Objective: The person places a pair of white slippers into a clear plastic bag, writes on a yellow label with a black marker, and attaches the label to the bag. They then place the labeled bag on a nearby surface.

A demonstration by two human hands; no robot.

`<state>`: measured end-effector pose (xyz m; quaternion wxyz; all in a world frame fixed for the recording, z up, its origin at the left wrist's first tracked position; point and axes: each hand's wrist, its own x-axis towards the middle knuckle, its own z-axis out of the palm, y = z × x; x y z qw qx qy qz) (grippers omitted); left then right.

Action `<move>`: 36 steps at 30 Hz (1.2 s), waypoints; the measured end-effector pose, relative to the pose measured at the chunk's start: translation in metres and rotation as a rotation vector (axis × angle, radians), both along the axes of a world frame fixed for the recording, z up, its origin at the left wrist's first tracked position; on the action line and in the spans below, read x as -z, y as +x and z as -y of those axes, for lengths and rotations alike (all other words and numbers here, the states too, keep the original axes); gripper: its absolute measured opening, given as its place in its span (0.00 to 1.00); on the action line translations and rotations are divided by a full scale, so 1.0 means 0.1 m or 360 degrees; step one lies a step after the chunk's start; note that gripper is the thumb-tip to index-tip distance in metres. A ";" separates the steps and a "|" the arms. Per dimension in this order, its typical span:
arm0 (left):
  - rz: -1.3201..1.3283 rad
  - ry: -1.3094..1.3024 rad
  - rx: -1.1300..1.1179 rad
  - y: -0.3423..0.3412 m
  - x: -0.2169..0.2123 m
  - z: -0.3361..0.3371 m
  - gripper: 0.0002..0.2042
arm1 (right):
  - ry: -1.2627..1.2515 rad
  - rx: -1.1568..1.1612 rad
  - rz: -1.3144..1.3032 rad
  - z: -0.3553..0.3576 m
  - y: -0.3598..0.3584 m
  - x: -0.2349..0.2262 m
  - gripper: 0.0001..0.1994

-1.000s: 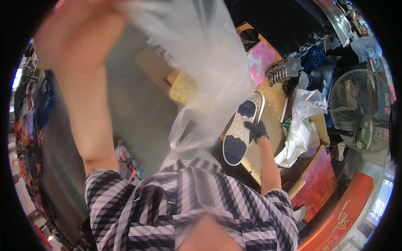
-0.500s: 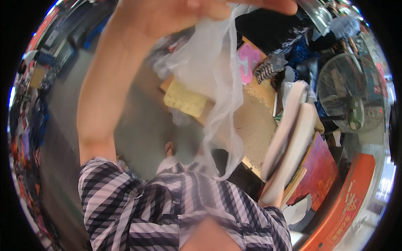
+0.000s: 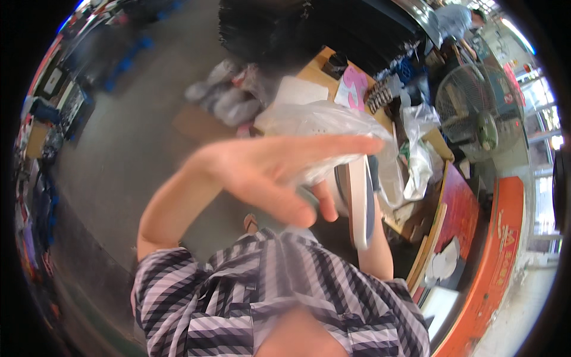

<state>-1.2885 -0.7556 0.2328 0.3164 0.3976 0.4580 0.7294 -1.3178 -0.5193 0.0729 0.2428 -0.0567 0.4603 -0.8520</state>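
My left hand (image 3: 267, 169) reaches across the middle, blurred, with the forefinger and thumb stretched apart and another finger curled down. Thin white plastic is bunched under its fingers, part of a clear plastic bag (image 3: 333, 119) that spreads out beyond the hand. Just right of those fingers stands a pair of long, slipper-like soles (image 3: 361, 208), close together and edge-on, with white rims and a dark grey-blue side. Behind them rises my right forearm (image 3: 376, 259). The right hand is mostly hidden by the soles and the plastic. Whether the soles are inside the bag, I cannot tell.
Beyond my hands is a worktable (image 3: 309, 72) with a pink cut-out (image 3: 355, 86) and a crumpled clear bag (image 3: 419, 160). A standing fan (image 3: 476, 110) and an orange panel (image 3: 502, 256) are at the right. Bundled plastic bags (image 3: 229, 98) lie at the far left of the table. Another person (image 3: 455, 24) is at the far right.
My left hand has come down from the top, bringing the hanging bag with it. The soles have moved up and left from the lower right, and now stand beside the left hand's fingers.
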 end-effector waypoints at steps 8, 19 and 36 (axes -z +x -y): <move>-0.0098 0.0106 -0.0443 0.85 0.87 -0.13 0.45 | 0.0003 -0.0085 -0.0203 -0.11 -1.01 0.55 0.15; 0.0593 0.1245 -0.1008 -0.45 0.81 0.60 0.30 | 0.1913 0.0652 -0.0353 -0.60 -1.50 0.83 0.25; 0.0417 0.0771 -0.0520 -1.38 -0.57 -0.84 0.27 | 0.2024 0.0135 -0.1003 -1.16 -0.59 -0.44 0.47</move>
